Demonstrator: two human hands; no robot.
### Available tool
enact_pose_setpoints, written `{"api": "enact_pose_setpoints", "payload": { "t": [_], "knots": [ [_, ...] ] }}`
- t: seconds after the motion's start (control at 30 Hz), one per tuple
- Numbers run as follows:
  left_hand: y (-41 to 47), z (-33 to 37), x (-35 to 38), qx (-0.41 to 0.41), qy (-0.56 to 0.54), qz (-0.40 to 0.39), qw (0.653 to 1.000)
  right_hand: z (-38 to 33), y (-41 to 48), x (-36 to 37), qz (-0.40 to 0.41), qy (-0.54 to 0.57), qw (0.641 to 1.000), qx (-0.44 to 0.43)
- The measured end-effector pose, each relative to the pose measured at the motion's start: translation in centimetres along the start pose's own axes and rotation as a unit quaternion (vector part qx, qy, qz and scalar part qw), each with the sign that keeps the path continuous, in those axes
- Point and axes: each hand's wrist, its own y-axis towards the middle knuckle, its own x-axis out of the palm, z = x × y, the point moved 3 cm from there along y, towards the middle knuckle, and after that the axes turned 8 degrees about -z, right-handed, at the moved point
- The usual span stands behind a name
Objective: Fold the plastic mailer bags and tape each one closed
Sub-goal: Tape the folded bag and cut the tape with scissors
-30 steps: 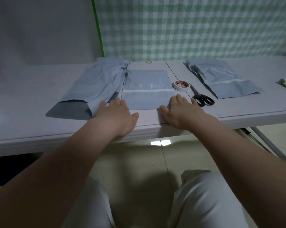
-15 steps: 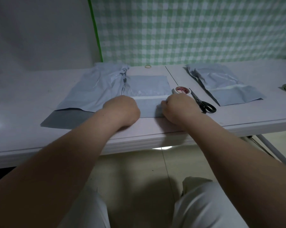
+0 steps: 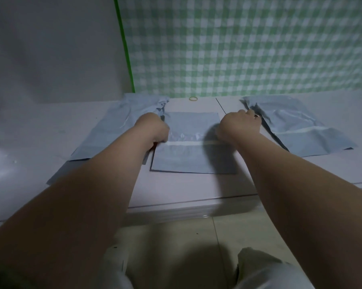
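Near edge: pale trousers (image 3: 265, 270) over tiled floor (image 3: 176, 243), both forearms reaching out across the worktop (image 3: 176, 190). Centre mailer bag (image 3: 188, 157) lies flat on the worktop, square to the front edge, white strip (image 3: 186, 143) running across its middle. Left hand (image 3: 153, 127) sits knuckles-up at the bag's left edge, above strip level, fingers curled under. Cannot tell whether it grips the bag or just rests on it. Right hand (image 3: 239, 125) is at the bag's right edge, also knuckles-up and curled, casting a shadow over that side of the bag. What it holds, if anything, is hidden. Left pile of mailers (image 3: 111, 130) is just beside the centre bag, partly under the left forearm. Right pile of mailers (image 3: 296, 130) is apart from the bag, beyond the right hand, slightly crumpled. Further back a rubber band (image 3: 193, 98) lies on the worktop. Behind: green checked cloth (image 3: 248, 44), grey wall (image 3: 50, 49) to its left.
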Motion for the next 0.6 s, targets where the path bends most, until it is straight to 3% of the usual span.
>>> {"api": "enact_pose_setpoints", "payload": {
  "t": [0.1, 0.2, 0.37, 0.47, 0.6],
  "knots": [
    [0.2, 0.0, 0.2, -0.01, -0.131, -0.042, 0.99, -0.3, 0.7, 0.3, -0.02, 0.016, 1.0, 0.012],
    [-0.1, 0.2, 0.3, -0.02, -0.269, -0.103, 0.957, -0.5, 1.3, 0.5, -0.028, 0.032, 0.999, 0.011],
    [0.6, 0.1, -0.1, -0.027, -0.483, -0.149, 0.862, -0.6, 1.5, 0.5, -0.034, 0.073, 0.997, 0.006],
    [0.2, 0.1, -0.2, -0.016, -0.532, -0.157, 0.832, -0.7, 1.9, 0.1, -0.044, 0.129, 0.991, 0.008],
    [-0.1, 0.2, -0.9, 0.009, -0.578, -0.151, 0.802, -1.3, 2.2, -1.2, -0.046, 0.201, 0.977, -0.057]
  ]
}}
